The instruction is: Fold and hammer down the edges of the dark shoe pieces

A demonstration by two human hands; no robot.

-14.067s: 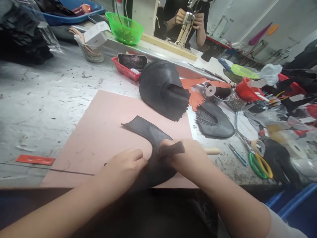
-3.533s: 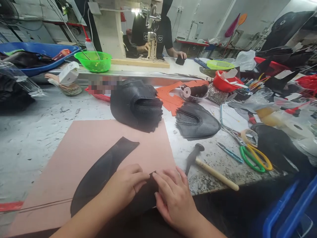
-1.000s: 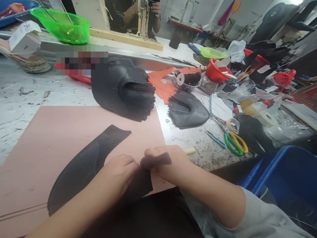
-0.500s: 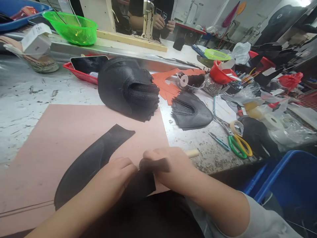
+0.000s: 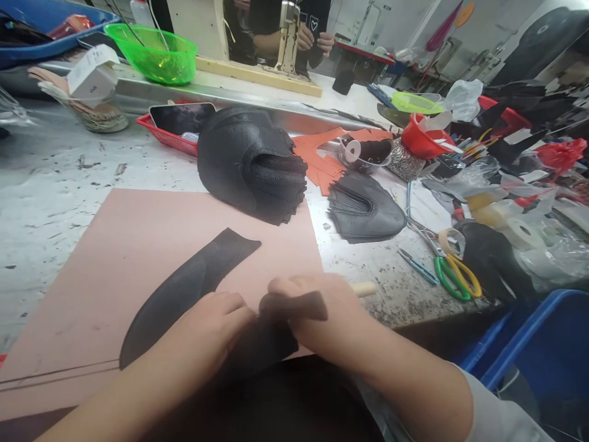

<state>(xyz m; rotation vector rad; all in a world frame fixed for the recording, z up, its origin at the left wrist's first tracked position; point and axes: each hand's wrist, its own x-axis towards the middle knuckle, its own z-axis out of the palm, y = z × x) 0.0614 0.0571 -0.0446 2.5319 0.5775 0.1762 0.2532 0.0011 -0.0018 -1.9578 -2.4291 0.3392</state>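
Observation:
A curved black leather piece (image 5: 184, 288) lies on the pink board (image 5: 92, 264), its near end running under my hands. My left hand (image 5: 221, 319) is closed at the leather's inner edge, the fingertips bent down onto it and partly hidden. My right hand (image 5: 322, 313) is wrapped round a hammer (image 5: 306, 307) with a dark head and a pale wooden handle that sticks out to the right. The hammer head is close over the leather, near my left fingertips; whether it touches cannot be told.
Behind the board stand a large stack of black leather uppers (image 5: 251, 166) and a smaller stack (image 5: 365, 209). To the right lie scissors (image 5: 455, 276) and a light-blue cutter (image 5: 418, 267). A red tray (image 5: 170, 138) holds a phone. Across the bench a person's hands (image 5: 315, 40) are near a sewing machine.
The whole scene has shifted a little to the right in view. Both hands keep about the same hold, on the leather and the hammer.

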